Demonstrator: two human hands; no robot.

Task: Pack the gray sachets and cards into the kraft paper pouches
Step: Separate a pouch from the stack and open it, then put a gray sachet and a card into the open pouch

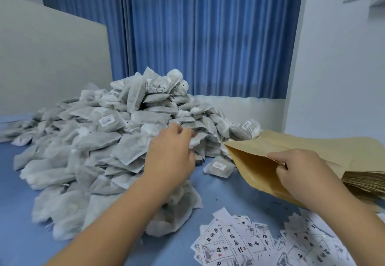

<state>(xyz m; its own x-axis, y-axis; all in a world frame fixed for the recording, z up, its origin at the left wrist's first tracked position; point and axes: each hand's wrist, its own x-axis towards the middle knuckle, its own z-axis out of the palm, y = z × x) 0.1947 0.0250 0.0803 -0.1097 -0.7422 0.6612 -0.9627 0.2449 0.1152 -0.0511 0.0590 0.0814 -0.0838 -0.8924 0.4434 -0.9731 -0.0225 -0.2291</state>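
A person at a blue worktop [20, 234] packs herbal goods. The left hand [170, 151] reaches into the near edge of a heap of gray sachets [104, 140], and its grip curls round one of them at the fingertips, which are partly hidden. The right hand [306, 174] pinches the upper lip of a kraft paper pouch [256, 167] between thumb and fingers, with the mouth gaping towards the heap. More flat pouches sit in a stack [364, 182] just behind that hand, and printed cards [239, 245] lie scattered on the worktop near the person. One labelled sachet [218, 166] rests alone just beside the pouch mouth. A blue curtain [208, 36] hangs behind.

The step in hand appears to be the pick from the heap, with nothing yet visibly inside the pouch. The next move likely calls for lifting the sachet clear without dragging its neighbours and carrying it across into the opening while the right hand holds the mouth wide. A card would then follow.
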